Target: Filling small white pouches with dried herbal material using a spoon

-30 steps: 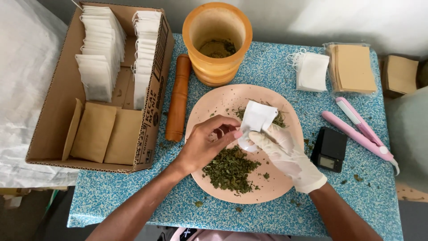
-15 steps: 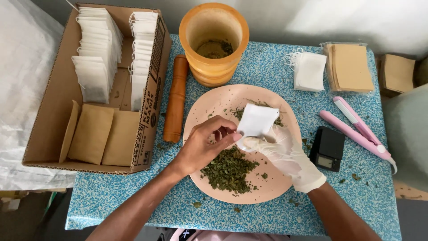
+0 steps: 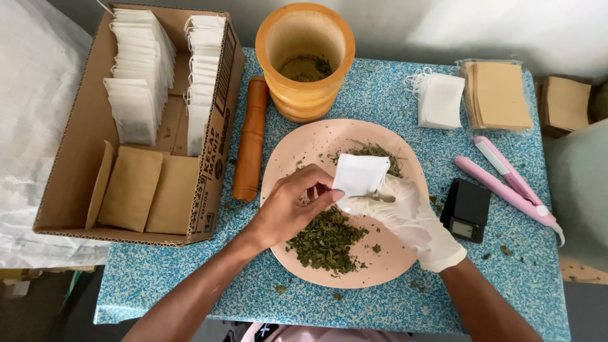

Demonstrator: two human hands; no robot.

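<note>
White tea bag [image 3: 360, 175] between both hands' grip

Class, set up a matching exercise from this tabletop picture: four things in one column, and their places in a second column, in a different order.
Things:
1. wooden pestle
2. dried herb pile
3. pink sealer
4. small black scale

Places:
A. on the pink plate
B. right of the scale
C. between the cardboard box and plate
D. beside the gloved right hand

Pairs: 1-C, 2-A, 3-B, 4-D
</note>
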